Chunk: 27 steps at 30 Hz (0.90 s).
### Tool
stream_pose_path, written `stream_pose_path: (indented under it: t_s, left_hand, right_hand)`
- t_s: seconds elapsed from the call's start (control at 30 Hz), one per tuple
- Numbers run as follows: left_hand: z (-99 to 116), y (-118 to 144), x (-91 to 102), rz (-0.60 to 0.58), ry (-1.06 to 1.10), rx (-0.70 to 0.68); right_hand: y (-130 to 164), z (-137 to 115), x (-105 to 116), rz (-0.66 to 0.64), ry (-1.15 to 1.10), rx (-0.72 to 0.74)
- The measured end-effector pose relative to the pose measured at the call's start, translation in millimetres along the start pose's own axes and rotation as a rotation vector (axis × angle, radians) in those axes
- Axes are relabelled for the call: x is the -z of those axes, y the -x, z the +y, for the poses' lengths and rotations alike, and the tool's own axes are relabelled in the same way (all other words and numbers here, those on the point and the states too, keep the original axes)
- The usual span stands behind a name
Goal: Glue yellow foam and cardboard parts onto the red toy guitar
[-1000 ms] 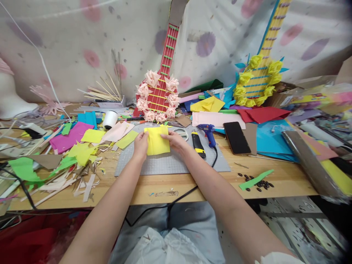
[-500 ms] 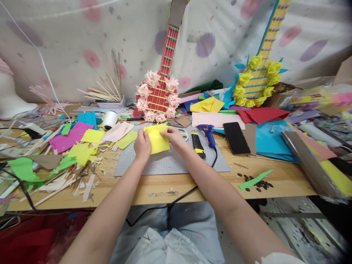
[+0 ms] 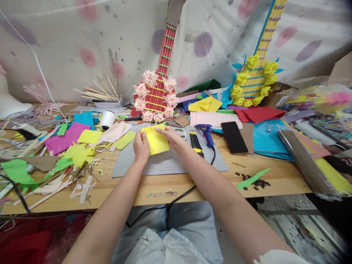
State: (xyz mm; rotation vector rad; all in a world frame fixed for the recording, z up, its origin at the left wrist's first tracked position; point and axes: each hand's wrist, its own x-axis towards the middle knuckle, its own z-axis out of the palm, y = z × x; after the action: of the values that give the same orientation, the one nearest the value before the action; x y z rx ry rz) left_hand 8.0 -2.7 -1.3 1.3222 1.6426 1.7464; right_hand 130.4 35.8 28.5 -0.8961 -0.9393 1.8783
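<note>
A squarish yellow sheet, paper or felt, is held up between my two hands over the grey cutting mat. My left hand pinches its left edge, thumb in front. At the upper right corner, my right hand grips the sheet with thumb and fingers. White-handled scissors lie on the mat just beyond my right hand, partly hidden by it. To the right rest a black and yellow utility knife and a blue glue gun with a black cord.
A red craft guitar with pink flowers and a yellow one lean at the back. Coloured scraps crowd the left. A phone, blue sheets and small dark beads lie right. A white box holds sticks.
My right fingers have shifted slightly left along the sheet's top edge, and the sheet is tilted a little more. The whole view has shifted slightly.
</note>
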Motion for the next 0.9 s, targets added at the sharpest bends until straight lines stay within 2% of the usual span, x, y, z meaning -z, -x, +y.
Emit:
stream_pose_path:
  t_s: [0.2, 0.37, 0.47, 0.57, 0.67, 0.8, 0.9]
  left_hand:
    - [-15.5, -1.3, -2.1, 0.02, 0.064, 0.072]
    - [-14.8, -4.8, -2.4, -0.032, 0.438, 0.298]
    - [-3.4, -6.3, 3.7, -0.191, 0.636, 0.485]
    - [5.3, -6.7, 9.6, -0.368, 0.686, 0.604]
    - [5.3, -5.8, 9.8, -0.394, 0.661, 0.625]
    - [-1.9, -4.1, 5.9, -0.327, 0.646, 0.603]
    - [-5.7, -3.7, 5.8, -0.297, 0.639, 0.571]
  right_hand:
    - [-12.0, -0.9, -3.2, 0.146, 0.138, 0.063]
    - [-18.6, -4.0, -3.2, 0.204, 0.316, 0.147]
    - [-22.6, -8.5, -2.5, 0.227, 0.446, 0.212]
    - [-25.7, -12.6, -2.0, 0.231, 0.53, 0.247]
    - [-27.9, -14.1, -2.3, 0.238, 0.59, 0.274]
    - [-30.3, -12.6, -4.1, 0.253, 0.615, 0.268]
    - [-28.6, -12.2, -3.9, 0.21, 0.537, 0.215]
